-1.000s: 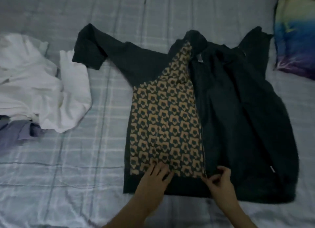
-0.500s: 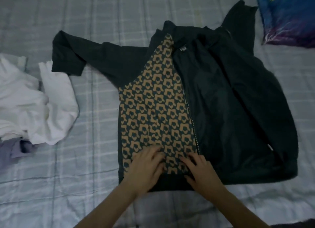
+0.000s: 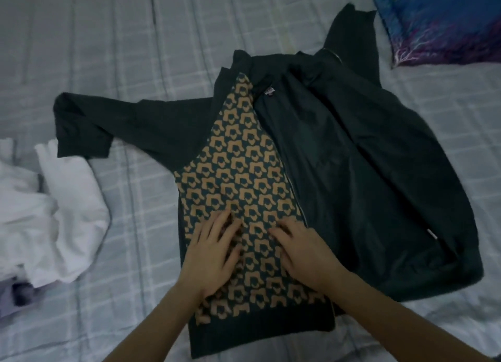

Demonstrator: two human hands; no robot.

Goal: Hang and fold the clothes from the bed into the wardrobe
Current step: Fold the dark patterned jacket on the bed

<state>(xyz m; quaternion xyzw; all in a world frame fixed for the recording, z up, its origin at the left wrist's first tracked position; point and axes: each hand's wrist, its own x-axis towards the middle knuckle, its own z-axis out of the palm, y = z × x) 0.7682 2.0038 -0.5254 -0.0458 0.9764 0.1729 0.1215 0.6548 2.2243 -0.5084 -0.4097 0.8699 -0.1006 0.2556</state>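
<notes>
Both hands have slid up from the hem onto the patterned panel since a second ago. Left hand [image 3: 214, 256] and right hand [image 3: 306, 256] press flat, fingers [image 3: 230, 223] straight and spread, holding nothing. Beneath them the dark jacket [image 3: 366, 185] lies open (zip side unfolded) on the bed [image 3: 135, 50]. White clothes [image 3: 54, 215] sit at 9 o'clock, a blue pillow [image 3: 439, 17] at 1 o'clock.

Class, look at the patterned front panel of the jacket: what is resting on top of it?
Both hands, left hand and right hand, lie flat on the patterned panel; the fabric beneath them is hidden.
</notes>
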